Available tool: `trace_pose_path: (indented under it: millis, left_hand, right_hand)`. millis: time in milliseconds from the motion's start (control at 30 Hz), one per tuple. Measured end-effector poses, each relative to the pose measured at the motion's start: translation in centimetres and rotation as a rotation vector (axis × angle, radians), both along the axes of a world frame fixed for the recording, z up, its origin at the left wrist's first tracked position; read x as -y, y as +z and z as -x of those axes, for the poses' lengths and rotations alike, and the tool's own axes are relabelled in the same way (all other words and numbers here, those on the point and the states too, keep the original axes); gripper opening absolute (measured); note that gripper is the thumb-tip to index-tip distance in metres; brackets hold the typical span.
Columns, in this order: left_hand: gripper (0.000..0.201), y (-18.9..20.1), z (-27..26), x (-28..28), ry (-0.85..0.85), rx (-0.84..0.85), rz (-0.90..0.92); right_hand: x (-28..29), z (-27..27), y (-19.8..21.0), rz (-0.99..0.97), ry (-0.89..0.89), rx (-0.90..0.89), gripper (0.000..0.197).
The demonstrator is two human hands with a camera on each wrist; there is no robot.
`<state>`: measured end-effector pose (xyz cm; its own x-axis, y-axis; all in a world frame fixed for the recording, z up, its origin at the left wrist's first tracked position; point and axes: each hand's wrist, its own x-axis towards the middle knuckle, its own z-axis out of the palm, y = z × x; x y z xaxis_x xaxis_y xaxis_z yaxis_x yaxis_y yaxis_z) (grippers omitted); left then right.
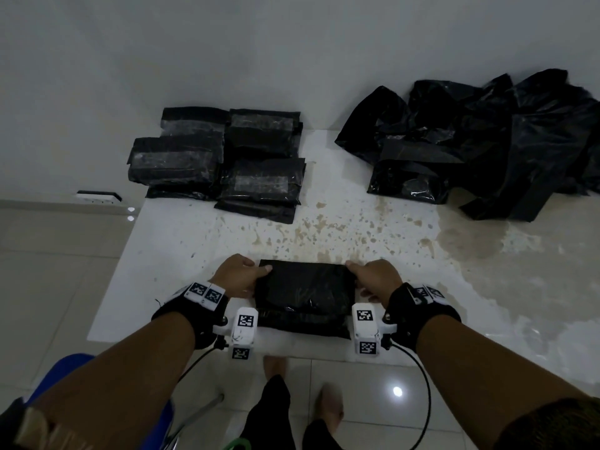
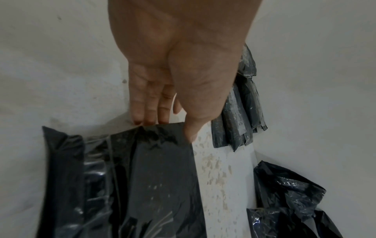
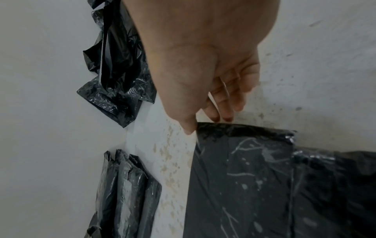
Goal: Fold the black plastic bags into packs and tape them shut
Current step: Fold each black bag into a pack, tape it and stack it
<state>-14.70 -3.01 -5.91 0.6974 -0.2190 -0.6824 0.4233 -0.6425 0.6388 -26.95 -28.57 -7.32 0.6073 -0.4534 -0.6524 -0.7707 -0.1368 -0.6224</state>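
The white desk (image 1: 181,254), stained tan across its middle and right, meets a pale wall at 12 o'clock; glossy floor tiles (image 1: 373,401) show at 6 o'clock. At 2 o'clock on the desk lies a loose heap of black plastic bags (image 1: 480,141), crumpled and unfolded. At 11 o'clock sits a stack of taped packs (image 1: 220,160), each banded with clear tape, lying flat and overlapping one another. At 6 o'clock, near the desk's front edge, lies the folded bag (image 1: 303,295), a flat black rectangle.

The left hand (image 1: 235,276) holds the folded bag's far left corner, thumb on top and fingers (image 2: 149,111) reaching down to the bag's edge, a narrow pinch. The right hand (image 1: 376,277) mirrors it at the far right corner, thumb pressed at the corner, fingers (image 3: 222,103) curled loosely just behind the edge. Both forearms reach forward, wrists strapped with black bands carrying white marker blocks (image 1: 244,326).
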Motion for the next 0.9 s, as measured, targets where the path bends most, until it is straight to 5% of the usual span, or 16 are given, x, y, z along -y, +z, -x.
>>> trace_pose_path:
  millis: [267, 533, 700, 900]
  left_hand:
    - [0.055, 0.4, 0.3, -0.9, -0.258, -0.131, 0.052]
    - [0.060, -0.2, 1.7, -1.9, -0.270, 0.048, 0.068]
    - [0.072, -1.0, 2.5, -2.5, -0.280, 0.083, 0.044]
    - [0.070, -1.7, 3.0, -2.4, -0.265, 0.195, -0.046]
  right_hand:
    - [-0.7, 0.1, -1.6, -0.081, 0.164, -0.085, 0.048]
    - [-1.1, 1.5, -1.0, -0.022, 0.302, -0.103, 0.053]
    - [-1.5, 2.3, -1.5, -0.040, 0.298, -0.061, 0.029]
    - [-1.8, 3.1, -1.4, -0.003, 0.319, -0.101, 0.043]
